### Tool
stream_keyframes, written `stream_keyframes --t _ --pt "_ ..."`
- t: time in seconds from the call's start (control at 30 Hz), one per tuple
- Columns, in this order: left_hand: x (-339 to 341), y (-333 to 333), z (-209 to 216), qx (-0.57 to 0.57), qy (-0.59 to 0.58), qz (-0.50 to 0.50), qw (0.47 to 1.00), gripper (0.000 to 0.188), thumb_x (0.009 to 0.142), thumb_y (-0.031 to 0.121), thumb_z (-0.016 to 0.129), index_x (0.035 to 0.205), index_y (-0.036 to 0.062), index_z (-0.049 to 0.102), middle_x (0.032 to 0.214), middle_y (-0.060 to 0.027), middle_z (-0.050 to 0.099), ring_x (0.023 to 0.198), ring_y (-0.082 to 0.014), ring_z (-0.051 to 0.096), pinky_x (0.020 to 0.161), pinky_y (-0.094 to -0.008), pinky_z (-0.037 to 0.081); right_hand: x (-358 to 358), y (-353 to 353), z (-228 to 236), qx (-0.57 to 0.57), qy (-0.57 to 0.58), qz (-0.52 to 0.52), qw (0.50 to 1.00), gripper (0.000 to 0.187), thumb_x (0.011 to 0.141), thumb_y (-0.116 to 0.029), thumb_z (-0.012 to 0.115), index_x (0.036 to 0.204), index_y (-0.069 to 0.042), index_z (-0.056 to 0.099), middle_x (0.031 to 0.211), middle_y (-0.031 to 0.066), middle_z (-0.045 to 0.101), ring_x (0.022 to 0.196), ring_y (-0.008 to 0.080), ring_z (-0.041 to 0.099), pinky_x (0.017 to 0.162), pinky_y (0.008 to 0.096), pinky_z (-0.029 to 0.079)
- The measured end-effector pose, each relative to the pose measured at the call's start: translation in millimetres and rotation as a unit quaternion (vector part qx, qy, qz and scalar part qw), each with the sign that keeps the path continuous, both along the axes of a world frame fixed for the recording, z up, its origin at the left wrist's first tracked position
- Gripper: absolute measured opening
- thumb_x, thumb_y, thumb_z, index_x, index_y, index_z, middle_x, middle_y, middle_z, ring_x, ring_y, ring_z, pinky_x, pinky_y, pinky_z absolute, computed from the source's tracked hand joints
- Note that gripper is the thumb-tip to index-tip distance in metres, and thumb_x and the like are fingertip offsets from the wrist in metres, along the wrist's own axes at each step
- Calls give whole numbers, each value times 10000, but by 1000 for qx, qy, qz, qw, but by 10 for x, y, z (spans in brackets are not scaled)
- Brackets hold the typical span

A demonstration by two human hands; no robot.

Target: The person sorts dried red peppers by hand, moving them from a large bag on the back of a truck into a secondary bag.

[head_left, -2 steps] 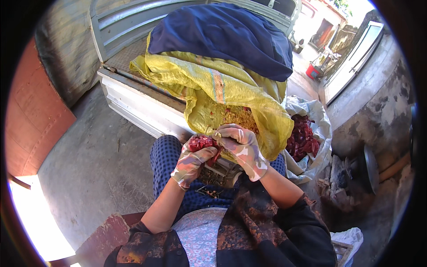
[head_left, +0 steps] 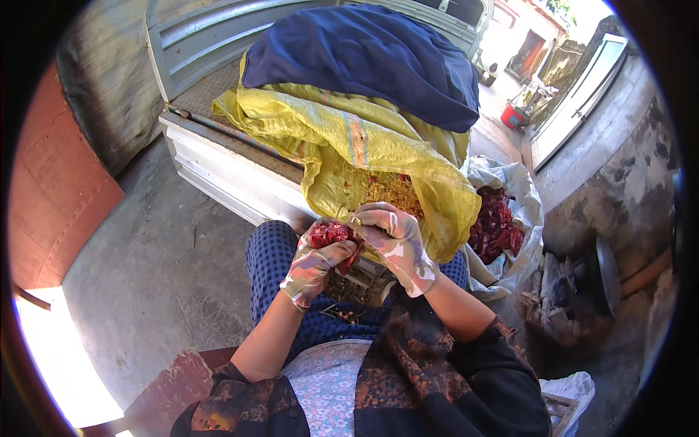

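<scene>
Hardly any mvmt vs prev frame; L hand (head_left: pixel 312 265) clamped on red peppers (head_left: pixel 329 234), R hand (head_left: pixel 397 244) curled just beside, can't tell grip.

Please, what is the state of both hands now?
Left hand: closed, holding red dried peppers.
Right hand: pinched closed; whether holding anything cannot be told.

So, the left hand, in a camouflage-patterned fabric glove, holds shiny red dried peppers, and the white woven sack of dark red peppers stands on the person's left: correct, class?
Not quite: the head view shows the white woven sack on the person's right. The gloved left hand does hold red dried peppers.
</scene>
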State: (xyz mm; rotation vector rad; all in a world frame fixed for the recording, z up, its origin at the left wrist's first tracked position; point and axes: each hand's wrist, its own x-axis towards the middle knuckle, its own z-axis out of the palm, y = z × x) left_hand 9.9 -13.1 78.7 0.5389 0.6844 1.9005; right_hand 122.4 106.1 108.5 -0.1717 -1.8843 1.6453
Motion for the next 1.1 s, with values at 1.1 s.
stream_keyframes --t 1.1 --pt "-141 -31 -330 18 -12 21 1000 283 677 1 649 946 -9 564 711 -45 521 587 -133 466 596 -292 417 151 169 -145 -34 -249 42 967 223 887 -87 517 1082 -45 616 892 52 625 771 126 583 668 229 470"
